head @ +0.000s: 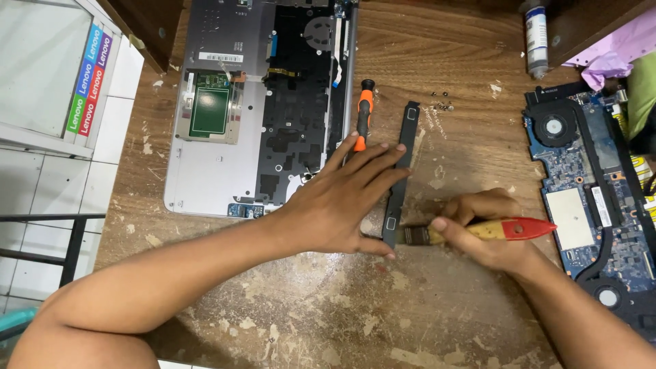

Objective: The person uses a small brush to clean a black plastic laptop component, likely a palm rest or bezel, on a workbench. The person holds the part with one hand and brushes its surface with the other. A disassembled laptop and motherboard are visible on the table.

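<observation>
A long dark grey strip-shaped laptop part (408, 133) lies on the worn wooden table (328, 314), running from the middle toward the near side. My left hand (342, 201) presses flat on it with fingers spread, holding its lower half down. My right hand (488, 232) grips a paintbrush (502, 230) with a yellow and red handle; its bristles touch the near end of the strip next to my left thumb.
An opened silver laptop shell (205, 157) lies at the back left, an orange and black screwdriver (363, 113) beside it. Small screws (441, 104) sit near the strip's far end. A blue motherboard with fan (588, 178) lies right; a tube (536, 37) stands behind.
</observation>
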